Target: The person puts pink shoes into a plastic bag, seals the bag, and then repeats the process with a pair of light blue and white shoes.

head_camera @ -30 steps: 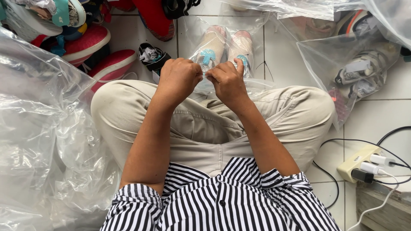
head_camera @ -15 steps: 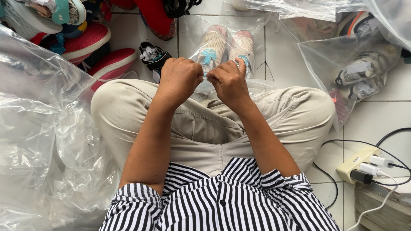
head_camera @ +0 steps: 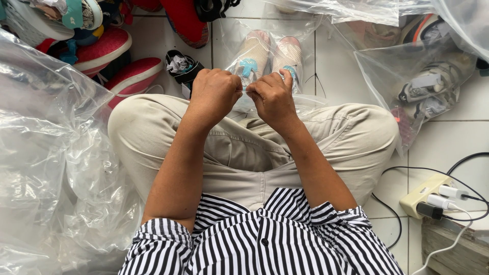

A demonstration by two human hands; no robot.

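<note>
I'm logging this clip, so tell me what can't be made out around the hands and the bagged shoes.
Head view only:
- Top edge of the clear bag with the pale shoes: hidden behind the left hand and right hand.
- Fingertips of both hands: curled under, so the grip is unclear.
- Second bagged pair: blurred by crinkled plastic.
- Red shoe: cut off by the top edge.

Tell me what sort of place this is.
Probably a home or small workroom where shoes get bagged, worked from the white tiled floor. Both hands, left hand and right hand, pinch a clear bag holding a pair of shoes; loose red shoes and another bagged pair lie around.
</note>
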